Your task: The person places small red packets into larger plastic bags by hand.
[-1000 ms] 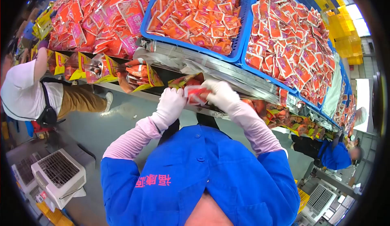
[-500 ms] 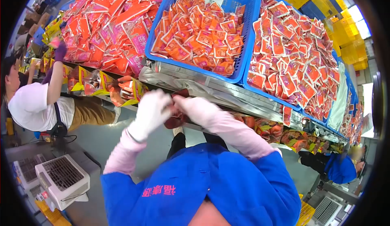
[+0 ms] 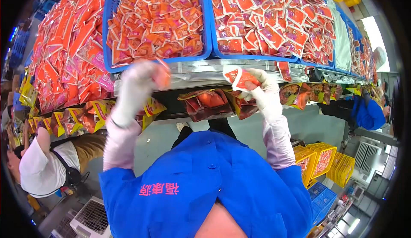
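Note:
My gloved left hand [image 3: 138,86] is closed on a small orange sachet [image 3: 162,75], blurred by motion, in front of the left blue basket. On the other side, my gloved right hand [image 3: 264,91] pinches a red-orange sachet with white edges [image 3: 240,79] between thumb and fingers. Between and below the hands, a larger plastic bag with reddish contents [image 3: 209,103] stands at the front edge of the bench. Another such bag [image 3: 245,106] is beside it, just under my right hand and partly hidden.
Blue baskets [image 3: 206,28] full of sachets line the metal bench [image 3: 192,67]. Long red packets [image 3: 64,54] are heaped at left. Filled bags [image 3: 96,114] run along the conveyor. One person [image 3: 45,165] works at left, another [image 3: 369,112] at far right. Yellow crates [image 3: 325,161] stand behind at right.
My hands were together over a dark reddish bag and are now apart, a sachet in each. The head view has shifted, bringing the right-hand baskets nearer the middle.

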Motion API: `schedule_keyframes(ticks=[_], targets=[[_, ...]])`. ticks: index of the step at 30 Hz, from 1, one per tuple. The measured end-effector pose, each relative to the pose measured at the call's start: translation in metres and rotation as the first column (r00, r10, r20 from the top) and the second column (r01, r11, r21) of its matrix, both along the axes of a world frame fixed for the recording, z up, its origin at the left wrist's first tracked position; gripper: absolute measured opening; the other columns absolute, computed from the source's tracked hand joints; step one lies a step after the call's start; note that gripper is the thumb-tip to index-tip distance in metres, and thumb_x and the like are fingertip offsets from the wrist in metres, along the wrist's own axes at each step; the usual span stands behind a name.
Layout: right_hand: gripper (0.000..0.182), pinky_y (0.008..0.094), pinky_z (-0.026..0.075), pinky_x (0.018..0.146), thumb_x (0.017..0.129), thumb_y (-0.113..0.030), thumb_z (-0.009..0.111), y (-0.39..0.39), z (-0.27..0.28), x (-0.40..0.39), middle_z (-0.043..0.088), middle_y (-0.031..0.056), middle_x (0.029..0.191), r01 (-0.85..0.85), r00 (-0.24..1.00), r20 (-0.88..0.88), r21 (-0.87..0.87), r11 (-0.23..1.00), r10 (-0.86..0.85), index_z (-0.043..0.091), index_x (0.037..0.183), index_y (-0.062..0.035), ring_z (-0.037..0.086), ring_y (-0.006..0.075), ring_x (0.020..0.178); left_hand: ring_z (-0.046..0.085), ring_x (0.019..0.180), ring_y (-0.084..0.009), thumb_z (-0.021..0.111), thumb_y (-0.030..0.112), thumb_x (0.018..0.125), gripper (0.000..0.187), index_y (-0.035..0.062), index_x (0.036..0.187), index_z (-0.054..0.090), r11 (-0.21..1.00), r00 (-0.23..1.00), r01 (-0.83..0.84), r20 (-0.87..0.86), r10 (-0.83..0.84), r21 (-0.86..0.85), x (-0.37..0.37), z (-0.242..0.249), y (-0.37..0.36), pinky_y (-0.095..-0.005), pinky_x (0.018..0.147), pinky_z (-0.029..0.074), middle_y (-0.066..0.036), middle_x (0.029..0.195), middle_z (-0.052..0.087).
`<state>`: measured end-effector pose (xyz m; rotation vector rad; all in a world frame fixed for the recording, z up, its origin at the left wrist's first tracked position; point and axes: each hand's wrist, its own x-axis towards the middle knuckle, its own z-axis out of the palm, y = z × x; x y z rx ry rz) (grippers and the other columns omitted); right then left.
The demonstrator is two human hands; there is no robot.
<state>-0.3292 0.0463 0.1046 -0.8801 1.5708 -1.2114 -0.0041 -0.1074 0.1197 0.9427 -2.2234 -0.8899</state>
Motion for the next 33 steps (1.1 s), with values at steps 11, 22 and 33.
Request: schedule_keyframes(ticks=[11, 22, 33], targets=[[0.019, 0.0419, 0.058, 0.081, 0.081, -0.017, 0.068, -0.068, -0.113, 0.167, 0.076, 0.0141, 0.098, -0.583, -0.189, -0.358, 0.790, 0.189, 0.914, 0.078, 0.095, -0.0095, 0.074, 0.0315, 0.090, 0.065, 0.084, -0.0226, 0.064, 0.016, 0.077, 0.007, 0.0111, 0.074, 0.068, 0.844, 0.704, 0.442, 0.700, -0.118, -0.303, 0.020, -0.105, 0.102, -0.0560, 0.114, 0.035, -0.005, 0.073, 0.062], [0.021, 0.0422, 0.054, 0.088, 0.086, -0.019, 0.065, -0.121, 0.004, 0.044, 0.073, 0.0145, 0.103, -0.645, 0.571, -0.569, 0.134, 0.752, 0.591, 0.073, 0.102, -0.0096, 0.069, 0.0350, 0.097, 0.066, 0.086, -0.0342, 0.075, 0.030, 0.079, 0.020, 0.0112, 0.082, 0.072, 0.990, 0.946, -0.029, 0.315, 0.071, -0.137, -0.013, -0.045, -0.005, -0.0467, 0.080, 0.049, -0.013, 0.081, 0.068], [0.027, 0.0504, 0.056, 0.081, 0.082, -0.008, 0.064, -0.175, -0.141, -0.094, 0.071, 0.0247, 0.096, -0.130, 0.249, -0.939, 0.210, 0.969, 0.236, 0.064, 0.110, -0.0078, 0.068, 0.0449, 0.090, 0.071, 0.095, -0.0350, 0.058, 0.013, 0.090, 0.022, 0.0086, 0.104, 0.074, 0.945, 0.676, -0.324, 0.687, 0.266, -0.047, -0.072, -0.130, -0.130, -0.0453, 0.079, 0.056, -0.013, 0.105, 0.075]])
